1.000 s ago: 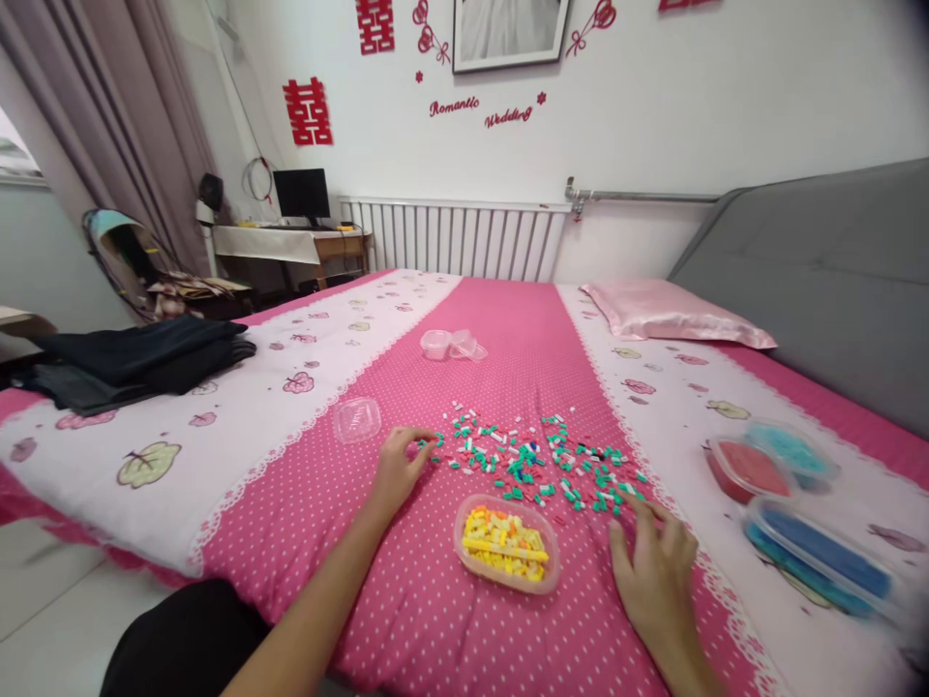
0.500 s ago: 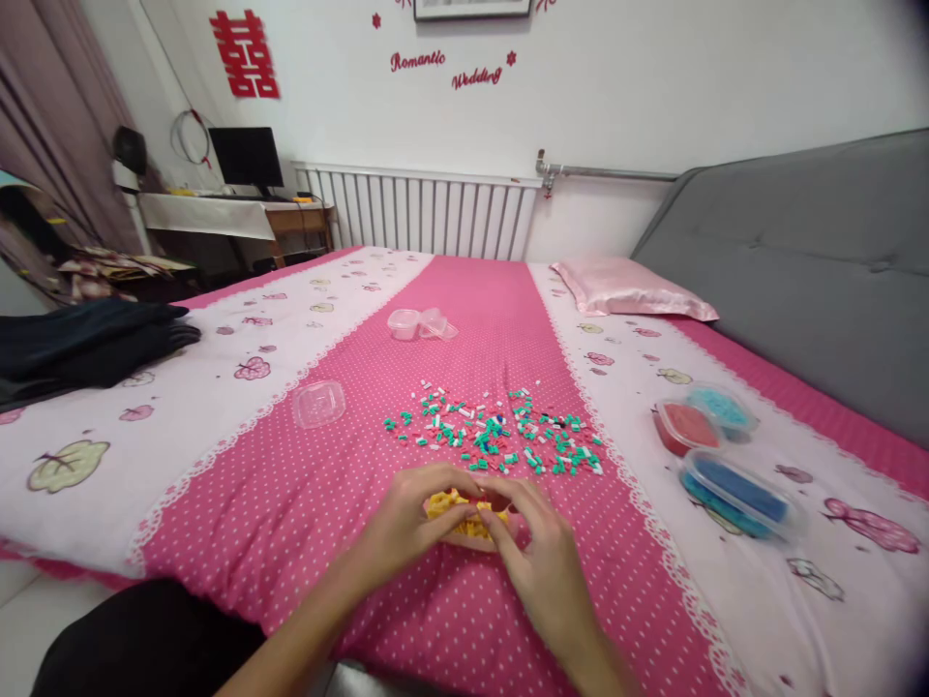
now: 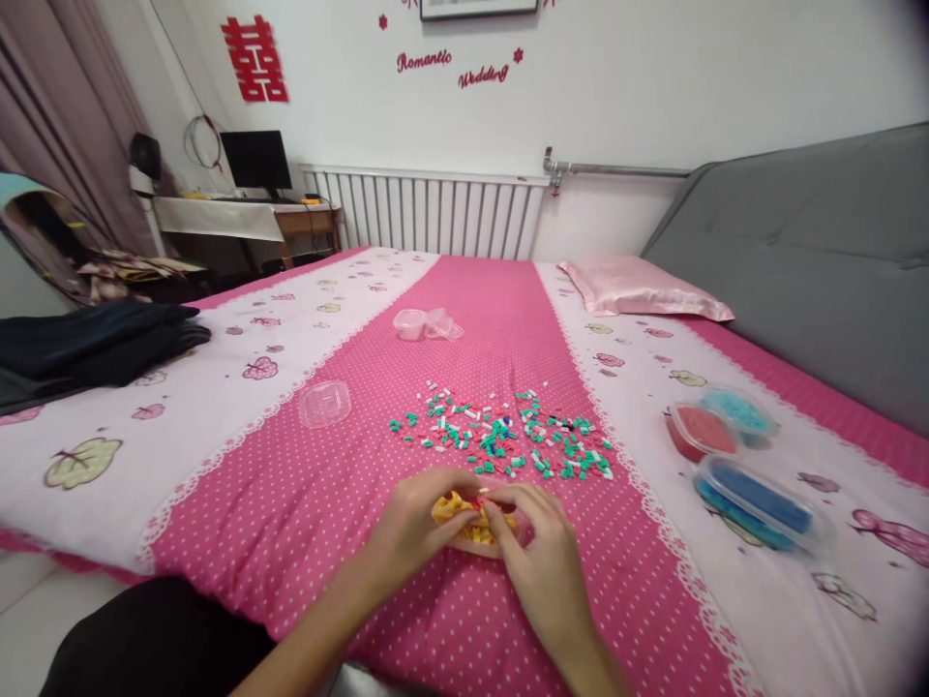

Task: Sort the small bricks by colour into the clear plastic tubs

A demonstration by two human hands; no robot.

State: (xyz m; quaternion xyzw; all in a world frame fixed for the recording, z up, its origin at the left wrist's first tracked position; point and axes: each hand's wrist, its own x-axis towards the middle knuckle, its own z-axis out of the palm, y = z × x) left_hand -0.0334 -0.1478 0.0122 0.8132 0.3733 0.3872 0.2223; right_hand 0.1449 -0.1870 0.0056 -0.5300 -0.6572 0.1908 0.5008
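A clear plastic container filled with small yellow plastic pieces rests on the bed near me. My left hand curves over its left side, fingers bent and thumb over the yellow pieces. From the right, my right hand reaches over it with thumb and index finger pinched together. The fingertips of both hands nearly meet above the container. A tiny red bit shows between them, too small to name. Just beyond lies a loose spread of small green, white and red plastic pieces.
To the right stand tubs of red, light blue and dark blue pieces. A clear lid lies left, clear containers farther back. Dark clothing is at far left, a pink pillow at back right.
The view has turned slightly left, so the scene sits farther right. Both hands stay over the container, their fingers shifting slightly; a tiny red bit now shows between the fingertips.
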